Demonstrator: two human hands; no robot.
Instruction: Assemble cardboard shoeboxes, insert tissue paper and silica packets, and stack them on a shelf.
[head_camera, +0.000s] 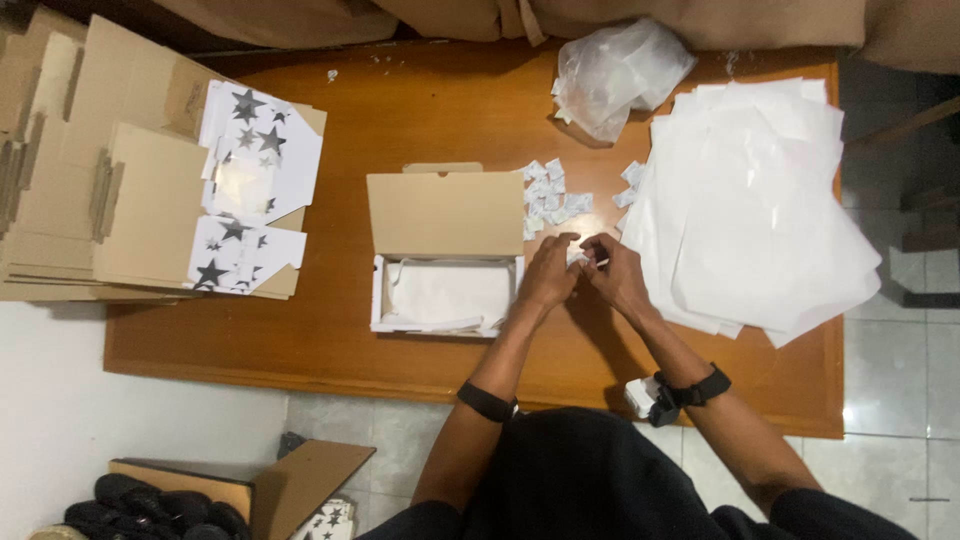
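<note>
From the head camera, the left hand (548, 275) and right hand (615, 275) together pinch a small white packet (580, 255) just right of the open cardboard box (446, 250), which holds white tissue paper (445, 293). More small packets (555, 198) lie behind them.

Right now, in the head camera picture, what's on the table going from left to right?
Stack of flat cardboard boxes → open box → left hand → right hand → pile of white paper sheets.
</note>
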